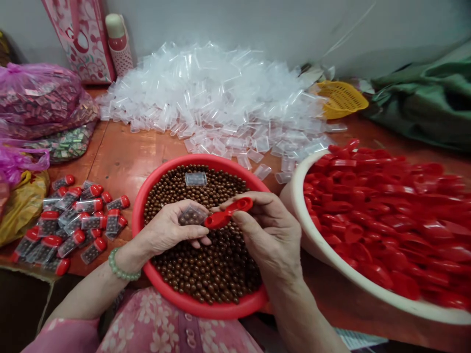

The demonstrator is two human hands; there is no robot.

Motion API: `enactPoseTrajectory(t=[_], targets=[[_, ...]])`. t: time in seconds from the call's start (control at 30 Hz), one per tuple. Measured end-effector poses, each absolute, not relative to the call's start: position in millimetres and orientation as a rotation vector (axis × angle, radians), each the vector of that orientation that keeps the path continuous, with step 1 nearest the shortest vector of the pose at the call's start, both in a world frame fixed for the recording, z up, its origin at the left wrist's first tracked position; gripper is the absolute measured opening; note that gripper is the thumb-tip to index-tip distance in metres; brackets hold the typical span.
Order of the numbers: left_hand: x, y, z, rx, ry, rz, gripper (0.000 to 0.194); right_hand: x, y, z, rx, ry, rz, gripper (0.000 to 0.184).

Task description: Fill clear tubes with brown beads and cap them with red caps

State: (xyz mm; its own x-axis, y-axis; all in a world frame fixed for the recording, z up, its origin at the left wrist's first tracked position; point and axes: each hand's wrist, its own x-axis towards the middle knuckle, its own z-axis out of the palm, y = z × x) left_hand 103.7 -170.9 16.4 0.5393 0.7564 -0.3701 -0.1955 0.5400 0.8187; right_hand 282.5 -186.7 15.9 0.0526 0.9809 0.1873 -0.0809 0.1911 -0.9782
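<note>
Over a red basin (pixel 138 215) of small brown balls (pixel 198 274), my left hand (pixel 169 225) grips a small clear plastic container (pixel 192 215) with brown balls inside. My right hand (pixel 268 228) pinches a red plastic cap (pixel 230 213) whose hinged lid stands open. One end of the cap meets the mouth of the container; whether it is seated there I cannot tell. Another clear container (pixel 196 179) lies on the balls near the basin's far rim.
Filled red-capped containers (pixel 86 211) lie piled at left, near bulging plastic bags (pixel 40 93). Clear empty containers (pixel 221 88) form a heap along the wall. A white basin (pixel 298 196) of red caps (pixel 386 220) stands at right, with a yellow basket (pixel 342 98) behind it.
</note>
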Motion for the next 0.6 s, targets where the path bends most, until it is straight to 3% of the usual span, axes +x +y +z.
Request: enactPoseTrajectory(t=[0.27,0.47,0.6], targets=[[104,-169,17,0.724,0.837,0.770,0.044,289,-190,18,-1.130,-1.451,0.906,0.019],[103,-167,17,0.808,0.874,0.768,0.032,295,-182,33,-1.108,-2.046,0.770,0.013],[102,-167,18,0.801,0.842,0.766,0.030,290,-180,33,-1.079,-2.115,0.697,0.014]])
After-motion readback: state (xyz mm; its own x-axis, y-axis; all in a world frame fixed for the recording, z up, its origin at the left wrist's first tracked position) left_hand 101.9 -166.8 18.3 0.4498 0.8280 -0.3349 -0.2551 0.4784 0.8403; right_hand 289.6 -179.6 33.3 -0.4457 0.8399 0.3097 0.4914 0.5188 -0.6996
